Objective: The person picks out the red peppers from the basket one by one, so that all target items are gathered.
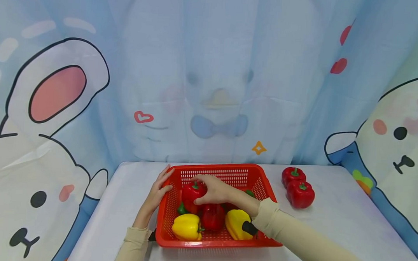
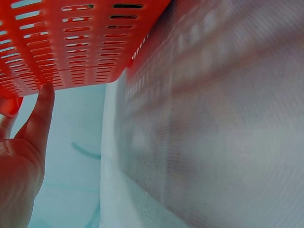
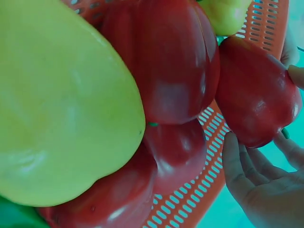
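Note:
My right hand (image 1: 215,189) grips a red bell pepper (image 1: 192,193) by its top, thumb on one side and fingers on the other, at the left part of a red plastic basket (image 1: 218,245). In the right wrist view, the fingertips lie around the stem end of that red bell pepper (image 3: 259,95). My left hand (image 1: 157,192) rests at the basket's left rim with its fingers extended. The left wrist view has one straight finger (image 2: 45,102) against the slotted outer wall (image 2: 80,42).
Inside the basket lie yellow bell peppers (image 1: 186,227), another red bell pepper (image 1: 213,217) and some green pieces (image 1: 182,209). Two red bell peppers (image 1: 300,194) stand on the white table (image 1: 330,229) right of the basket. A printed curtain (image 1: 218,68) hangs behind the table.

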Motion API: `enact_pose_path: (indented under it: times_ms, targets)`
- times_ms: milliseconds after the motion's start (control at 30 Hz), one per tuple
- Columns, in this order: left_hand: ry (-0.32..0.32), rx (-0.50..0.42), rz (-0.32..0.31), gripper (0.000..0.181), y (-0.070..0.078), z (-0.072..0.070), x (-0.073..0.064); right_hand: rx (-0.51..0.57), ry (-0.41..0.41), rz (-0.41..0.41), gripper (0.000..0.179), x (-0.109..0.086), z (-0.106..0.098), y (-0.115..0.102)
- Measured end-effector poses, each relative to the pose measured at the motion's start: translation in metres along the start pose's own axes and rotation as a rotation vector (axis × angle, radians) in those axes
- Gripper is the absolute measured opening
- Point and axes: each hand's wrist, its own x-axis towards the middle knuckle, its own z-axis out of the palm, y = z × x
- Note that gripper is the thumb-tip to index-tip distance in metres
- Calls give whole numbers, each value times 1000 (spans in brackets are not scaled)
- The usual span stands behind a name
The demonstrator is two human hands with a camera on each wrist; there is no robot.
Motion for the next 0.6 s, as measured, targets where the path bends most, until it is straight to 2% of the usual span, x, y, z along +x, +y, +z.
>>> enact_pose_path:
  times_ms: [133,433,600]
  targets:
    - [5,21,-7,53,1,1,1,-1,29,-18,67,-9,-6,1]
    - [14,29,-34,54,2,0,0,-7,125,1,71,-41,-28,7]
    - [12,14,-14,54,0,0,0,-2,174,5,69,-61,-40,15]
